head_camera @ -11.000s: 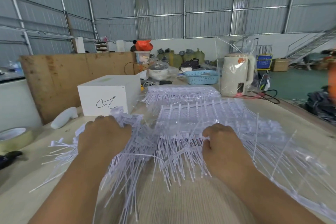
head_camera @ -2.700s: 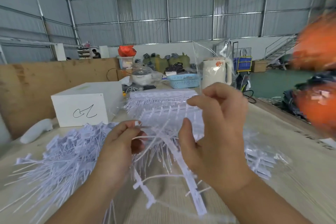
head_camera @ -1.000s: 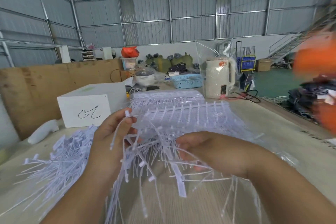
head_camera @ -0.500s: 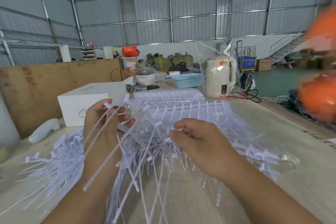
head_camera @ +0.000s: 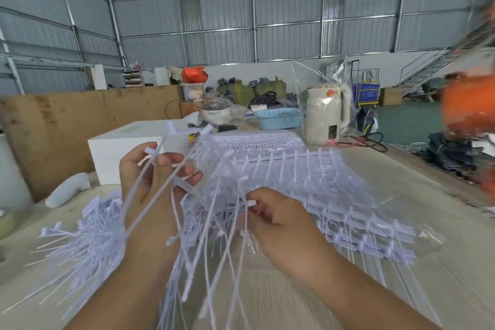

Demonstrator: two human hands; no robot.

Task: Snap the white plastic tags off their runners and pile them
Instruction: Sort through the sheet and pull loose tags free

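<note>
Head view, looking down over a pale wooden table (head_camera: 442, 270). Left hand (head_camera: 150, 190) raised above the tabletop, palm toward the camera, fingers loosely curled around a few long thin white plastic tags (head_camera: 160, 185) that slant across the palm, their flat heads poking out above the fingertips. Right hand (head_camera: 278, 220) lower and just right of centre, thumb and forefinger pinching the small white head of one tag, other fingers curled under. Between and below both hands, a blurred bundle of white strands hanging toward the near edge. Behind the hands, stacked sheets of white tags still joined to their straight plastic runners (head_camera: 308, 169), spread across the table. At the left, touching the table, a loose fanned pile of separated white tags (head_camera: 80, 244). Farther back: a white rectangular cardboard box (head_camera: 128, 153), a light-blue perforated plastic basket (head_camera: 278, 118), a cream electric kettle (head_camera: 326, 112) wrapped in clear plastic. Blurred orange shape (head_camera: 466, 104) at the right edge, not identifiable.
</note>
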